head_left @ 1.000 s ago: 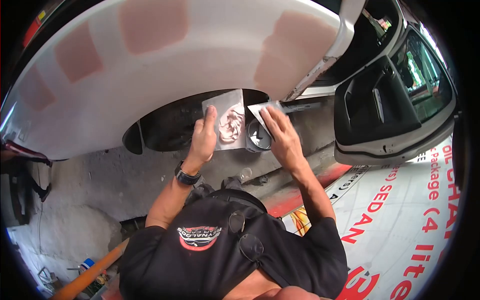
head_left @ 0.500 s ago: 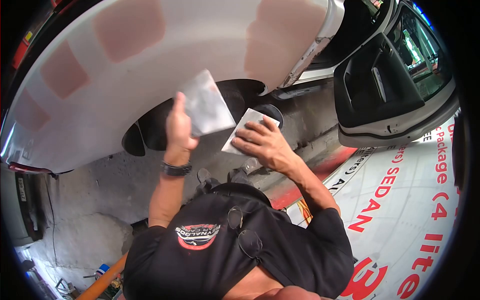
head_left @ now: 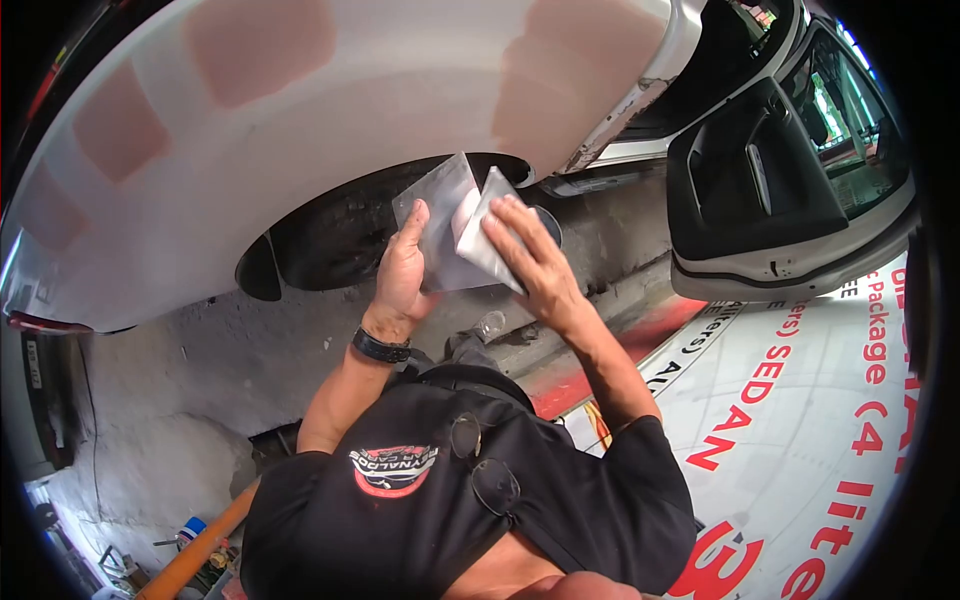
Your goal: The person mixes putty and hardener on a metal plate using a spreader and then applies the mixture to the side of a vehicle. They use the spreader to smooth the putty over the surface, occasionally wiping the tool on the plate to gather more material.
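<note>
My left hand (head_left: 403, 270), with a dark watch at the wrist, grips the lower left edge of a flat grey plate (head_left: 440, 235), its thumb on the face. A dab of pale pinkish material (head_left: 465, 213) lies on that plate. Fingers of my right hand (head_left: 535, 260) are spread over a smaller light plate (head_left: 488, 240), holding it tilted over the right side of the larger one. Both plates are in front of the dark wheel arch (head_left: 330, 235) of a light car body (head_left: 400, 90), which has several pinkish-brown patches (head_left: 260, 50).
An open car door (head_left: 755, 180) stands at the upper right. A white banner with red letters (head_left: 780, 400) spreads over the lower right. An orange pole (head_left: 205, 545) and small items are at the lower left. Grey concrete floor (head_left: 160, 400) shows on the left.
The two plates have come together, the smaller one rising and now overlapping the larger. My left hand has shifted right and down, turning the larger plate. The pinkish dab now shows more clearly.
</note>
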The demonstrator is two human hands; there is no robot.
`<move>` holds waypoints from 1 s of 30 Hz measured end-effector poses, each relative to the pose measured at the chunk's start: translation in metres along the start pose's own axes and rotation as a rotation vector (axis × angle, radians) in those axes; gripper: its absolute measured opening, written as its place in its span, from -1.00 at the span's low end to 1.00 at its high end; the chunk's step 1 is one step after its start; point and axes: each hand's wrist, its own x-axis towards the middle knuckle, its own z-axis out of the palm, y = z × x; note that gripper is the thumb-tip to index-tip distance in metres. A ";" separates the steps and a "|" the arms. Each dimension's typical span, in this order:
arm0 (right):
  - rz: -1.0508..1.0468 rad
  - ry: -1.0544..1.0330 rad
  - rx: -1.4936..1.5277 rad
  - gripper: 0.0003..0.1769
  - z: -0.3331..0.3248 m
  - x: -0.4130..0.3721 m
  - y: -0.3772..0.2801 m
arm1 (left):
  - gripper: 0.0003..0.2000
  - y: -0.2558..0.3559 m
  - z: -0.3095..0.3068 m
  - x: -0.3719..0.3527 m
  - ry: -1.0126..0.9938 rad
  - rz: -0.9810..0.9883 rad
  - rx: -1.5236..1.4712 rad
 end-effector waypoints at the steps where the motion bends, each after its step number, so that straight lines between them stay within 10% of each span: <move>1: 0.035 -0.056 -0.112 -0.38 0.000 -0.002 0.011 | -0.51 0.002 -0.006 0.000 0.002 0.007 0.045; 4: 0.031 -0.229 -0.615 -0.37 -0.011 -0.005 0.028 | -0.50 0.008 -0.003 -0.004 0.032 0.072 0.097; 8: 0.228 0.146 -0.155 -0.33 -0.028 0.011 0.004 | -0.47 0.010 -0.001 -0.005 0.190 0.236 0.274; 14: 0.104 -0.153 -0.540 -0.36 -0.022 0.008 -0.038 | -0.48 -0.006 -0.004 0.001 0.507 0.406 0.546; 23: 0.163 -0.001 -0.565 -0.36 -0.016 0.014 -0.035 | -0.53 -0.003 0.000 -0.014 0.409 0.415 0.850; 26: 0.056 -0.248 -0.552 -0.40 0.008 0.001 -0.032 | -0.61 -0.008 -0.028 -0.004 0.428 0.395 1.091; 30: 0.102 0.006 -0.623 -0.42 -0.019 0.017 -0.035 | -0.43 -0.006 -0.021 -0.010 0.326 0.491 0.989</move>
